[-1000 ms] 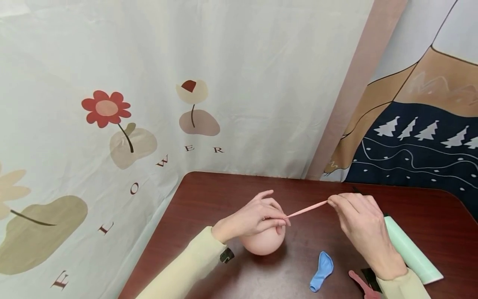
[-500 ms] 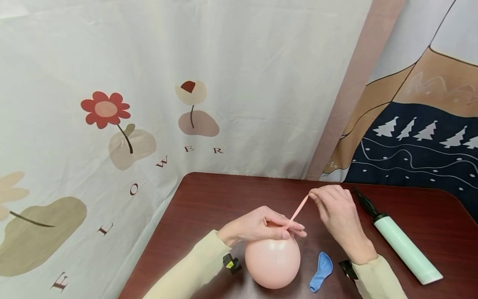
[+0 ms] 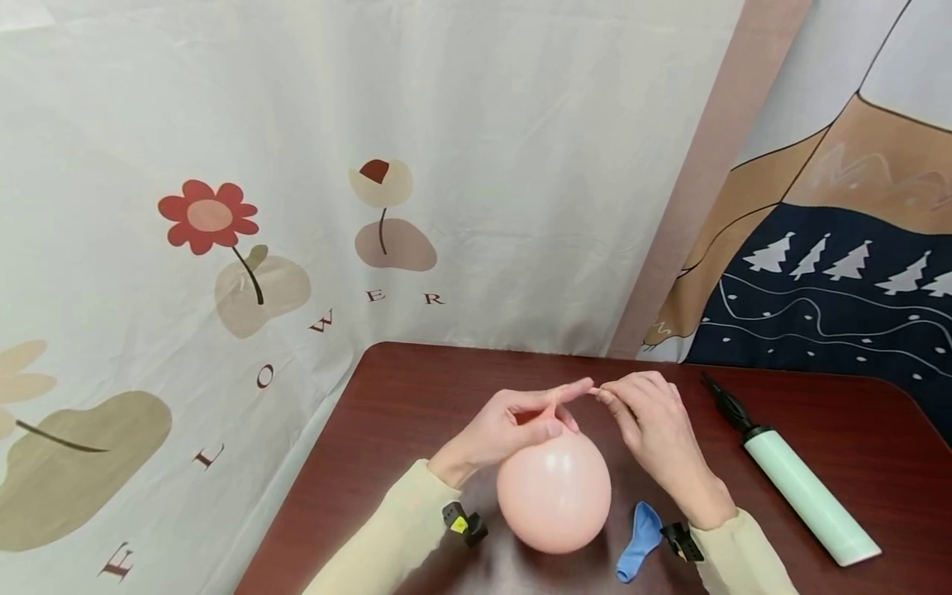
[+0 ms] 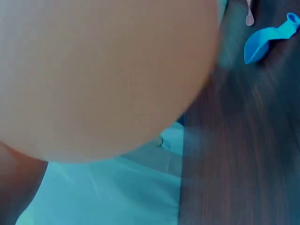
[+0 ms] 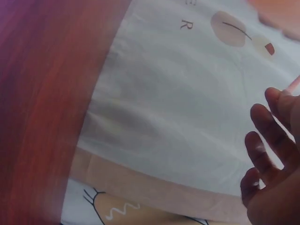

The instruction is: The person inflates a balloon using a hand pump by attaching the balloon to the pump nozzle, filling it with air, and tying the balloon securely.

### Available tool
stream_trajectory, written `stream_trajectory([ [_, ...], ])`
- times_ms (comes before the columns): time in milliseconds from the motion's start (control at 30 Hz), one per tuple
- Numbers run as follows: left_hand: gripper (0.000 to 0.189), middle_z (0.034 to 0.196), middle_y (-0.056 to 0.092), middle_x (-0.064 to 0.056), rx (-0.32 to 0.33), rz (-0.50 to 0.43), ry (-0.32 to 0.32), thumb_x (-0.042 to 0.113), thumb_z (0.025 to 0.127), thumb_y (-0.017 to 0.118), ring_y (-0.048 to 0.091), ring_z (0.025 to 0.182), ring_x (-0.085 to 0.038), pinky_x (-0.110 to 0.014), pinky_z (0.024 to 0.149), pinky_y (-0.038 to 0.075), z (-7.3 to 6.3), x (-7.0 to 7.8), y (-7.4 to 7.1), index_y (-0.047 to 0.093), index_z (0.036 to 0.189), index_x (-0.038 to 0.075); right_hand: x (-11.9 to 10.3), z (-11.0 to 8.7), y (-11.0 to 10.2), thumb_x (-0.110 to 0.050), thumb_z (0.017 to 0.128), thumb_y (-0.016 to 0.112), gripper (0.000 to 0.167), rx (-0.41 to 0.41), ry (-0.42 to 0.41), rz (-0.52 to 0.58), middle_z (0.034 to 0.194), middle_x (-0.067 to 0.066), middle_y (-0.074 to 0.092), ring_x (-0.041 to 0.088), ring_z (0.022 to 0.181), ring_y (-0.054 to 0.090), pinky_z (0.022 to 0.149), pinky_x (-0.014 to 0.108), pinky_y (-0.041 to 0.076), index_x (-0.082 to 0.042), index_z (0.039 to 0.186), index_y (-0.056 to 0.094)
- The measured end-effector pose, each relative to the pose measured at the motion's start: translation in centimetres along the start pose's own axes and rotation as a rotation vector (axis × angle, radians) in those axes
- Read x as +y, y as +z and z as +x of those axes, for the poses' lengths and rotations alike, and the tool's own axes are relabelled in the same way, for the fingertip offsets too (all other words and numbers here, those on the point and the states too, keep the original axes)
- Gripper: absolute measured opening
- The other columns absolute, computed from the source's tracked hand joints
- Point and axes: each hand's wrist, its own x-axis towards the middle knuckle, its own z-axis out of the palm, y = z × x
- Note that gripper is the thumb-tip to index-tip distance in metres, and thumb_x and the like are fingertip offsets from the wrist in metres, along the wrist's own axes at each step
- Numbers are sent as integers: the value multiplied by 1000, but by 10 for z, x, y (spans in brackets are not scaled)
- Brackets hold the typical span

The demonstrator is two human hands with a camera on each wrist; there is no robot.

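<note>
A round, inflated pink balloon hangs below my left hand, whose thumb and fingers hold it at the neck. The index finger stretches out toward the right, with the neck drawn across it. My right hand pinches the neck's thin end between thumb and forefinger, close to the left fingertips. In the right wrist view the other fingers of the right hand are loosely bent beside the pink strand. The balloon fills much of the left wrist view and hides most of the left hand.
A limp blue balloon lies on the dark red table, near the right wrist. A mint green hand pump with a black nozzle lies farther right. The left wrist view shows a small flat pink piece. Printed curtains hang behind.
Both hands have drawn closer together and the stretched neck between them has shortened, wrapping over the left fingers. The pink balloon has swung out from under the left hand, toward the right.
</note>
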Motion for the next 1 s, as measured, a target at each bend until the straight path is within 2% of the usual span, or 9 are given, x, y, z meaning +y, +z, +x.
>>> stream_trajectory([
  [133,45,142,63,-11,162,124,-36,8,103,60,69,105,-22,-38,90,59,4,-1,1,56,148,8,-7,-2,-1,-12,88,81,12,-39,-3,-38,91,0,72,25,95,59,72,41,42,-12,100,78],
  [233,44,144,62,2,230,186,-87,7,102,59,67,112,-25,-37,95,57,7,-1,1,60,146,13,-13,-4,-3,-15,88,81,11,-44,-30,-69,90,-1,71,25,95,60,70,40,41,-13,99,78],
  [333,42,140,65,9,268,245,-122,9,102,60,64,117,-21,-34,98,54,9,-3,0,63,143,17,-18,-6,-5,-17,92,77,6,-28,-78,-93,89,-3,70,24,95,60,69,40,40,-13,96,76],
  [367,42,140,65,9,274,261,-126,9,102,60,62,119,-20,-34,99,53,10,-3,1,64,143,18,-20,-7,-6,-21,96,73,8,-22,-95,-97,89,-3,70,25,96,60,69,40,39,-14,95,76],
  [467,40,135,68,8,284,285,-138,11,102,62,60,118,-17,-34,99,53,11,-5,1,65,141,19,-26,-9,-8,-35,108,54,33,6,-145,-123,88,-3,69,25,95,60,67,41,39,-14,92,74],
  [567,39,131,70,4,280,309,-149,12,103,63,60,115,-21,-33,97,53,12,-6,3,65,141,18,-31,-10,-8,-44,113,37,51,34,-183,-149,87,-3,67,26,94,60,66,43,41,-15,89,72],
  [767,40,123,74,5,246,536,-132,9,100,67,57,108,-16,-25,84,52,17,-7,7,68,139,19,-39,-10,-8,-38,114,37,50,70,-238,-177,84,-1,65,26,90,60,65,43,40,-13,87,71],
  [900,37,125,73,6,233,753,-45,9,97,73,58,108,-17,-24,87,49,20,-9,11,72,133,17,-42,-8,-8,-33,113,40,46,78,-269,-177,82,0,63,26,88,59,65,43,41,-12,86,71],
  [1000,35,121,74,10,236,942,35,15,95,76,60,107,-16,-27,87,46,21,-11,14,75,130,21,-44,-7,-8,-32,113,41,46,78,-281,-175,80,-1,61,25,86,58,66,42,41,-12,85,71],
])
